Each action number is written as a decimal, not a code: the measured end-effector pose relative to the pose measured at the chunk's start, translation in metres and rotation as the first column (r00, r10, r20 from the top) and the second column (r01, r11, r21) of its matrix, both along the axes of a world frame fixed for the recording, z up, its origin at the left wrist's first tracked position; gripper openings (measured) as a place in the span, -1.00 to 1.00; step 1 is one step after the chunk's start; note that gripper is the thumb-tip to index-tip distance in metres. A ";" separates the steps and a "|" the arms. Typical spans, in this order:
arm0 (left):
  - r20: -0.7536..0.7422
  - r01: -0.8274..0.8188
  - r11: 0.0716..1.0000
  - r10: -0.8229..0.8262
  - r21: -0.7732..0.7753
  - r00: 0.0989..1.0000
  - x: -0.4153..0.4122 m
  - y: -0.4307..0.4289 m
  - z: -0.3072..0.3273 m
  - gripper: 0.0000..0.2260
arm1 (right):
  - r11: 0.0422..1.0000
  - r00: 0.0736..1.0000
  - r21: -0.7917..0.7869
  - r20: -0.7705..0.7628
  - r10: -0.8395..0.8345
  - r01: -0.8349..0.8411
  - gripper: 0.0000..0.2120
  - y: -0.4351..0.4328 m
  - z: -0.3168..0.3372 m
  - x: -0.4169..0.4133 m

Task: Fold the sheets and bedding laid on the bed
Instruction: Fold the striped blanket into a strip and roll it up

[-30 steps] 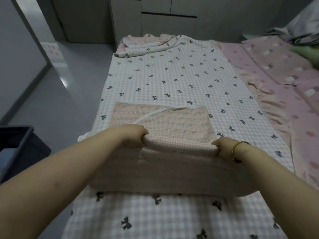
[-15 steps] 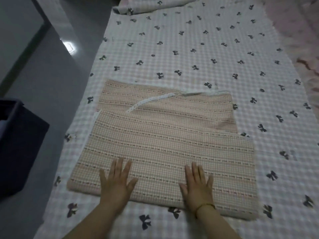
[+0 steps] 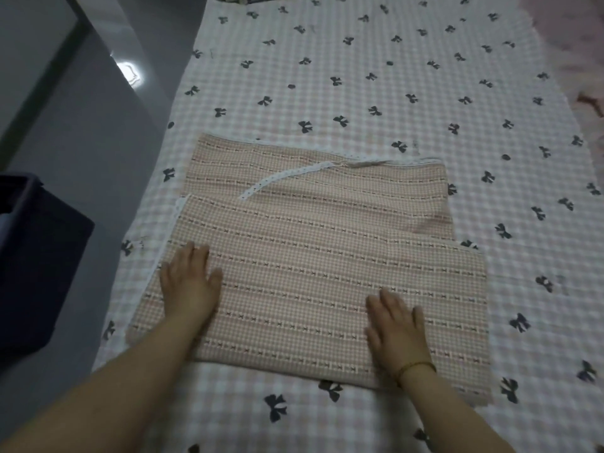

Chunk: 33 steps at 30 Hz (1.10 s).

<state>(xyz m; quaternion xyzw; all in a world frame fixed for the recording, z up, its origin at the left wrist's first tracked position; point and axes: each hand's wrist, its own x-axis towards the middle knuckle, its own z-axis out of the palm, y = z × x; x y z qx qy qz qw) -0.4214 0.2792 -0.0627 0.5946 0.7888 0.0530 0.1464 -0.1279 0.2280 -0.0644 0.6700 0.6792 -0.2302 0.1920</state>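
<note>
A folded pink checked cloth (image 3: pixel 320 256) with a white lace trim (image 3: pixel 287 178) lies on a bed covered by a white checked sheet (image 3: pixel 376 93) printed with dark bows. Both hands rest palm down on the cloth's near half: the left hand (image 3: pixel 189 282) near its left edge, the right hand (image 3: pixel 397 325), wearing a gold bracelet (image 3: pixel 416 367), toward the right. Fingers of both lie straight and slightly spread. A dark bin (image 3: pixel 36 256) stands on the floor to the left.

Left — dark bin (image 3: pixel 39 273), grey floor (image 3: pixel 98 132).
</note>
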 end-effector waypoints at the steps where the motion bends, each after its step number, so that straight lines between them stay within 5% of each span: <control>1: -0.051 0.044 0.999 -0.044 0.013 0.998 -0.004 0.019 0.001 -0.60 | 0.999 1.000 0.049 0.001 -0.010 0.010 -0.49 0.017 0.001 0.003; 4: -0.112 0.241 0.970 -0.241 -0.012 0.964 -0.003 0.080 -0.004 -0.62 | 0.982 0.999 0.182 -0.027 -0.046 0.050 -0.56 0.072 0.004 0.004; 9: -0.239 0.371 0.889 -0.435 -0.267 0.868 0.005 0.142 -0.021 -0.61 | 0.990 0.995 0.109 0.051 -0.092 0.086 -0.51 0.141 -0.017 0.002; 13: -0.294 0.429 0.891 -0.374 0.148 0.879 -0.012 0.128 -0.044 -0.62 | 0.973 0.998 0.220 0.007 -0.069 0.066 -0.69 0.156 -0.021 -0.006; 16: -0.243 0.319 0.866 -0.239 0.384 0.940 -0.008 0.112 -0.057 -0.69 | 0.976 1.000 0.218 -0.023 -0.016 0.021 -0.69 0.161 -0.021 -0.006; 21: -0.084 0.373 0.904 -0.363 0.208 0.928 0.040 0.089 -0.083 -0.44 | 0.956 0.992 0.279 -0.112 -0.061 0.090 -0.47 0.220 -0.021 -0.008; 26: -0.099 0.342 0.925 -0.330 0.163 0.939 0.040 0.097 -0.114 -0.43 | 0.981 0.998 0.191 0.064 0.010 -0.022 -0.37 0.303 -0.026 -0.012; 33: -0.070 0.350 0.915 -0.343 0.199 0.937 0.040 0.104 -0.122 -0.43 | 0.995 0.981 -0.017 0.168 0.098 -0.096 -0.71 0.348 -0.022 -0.013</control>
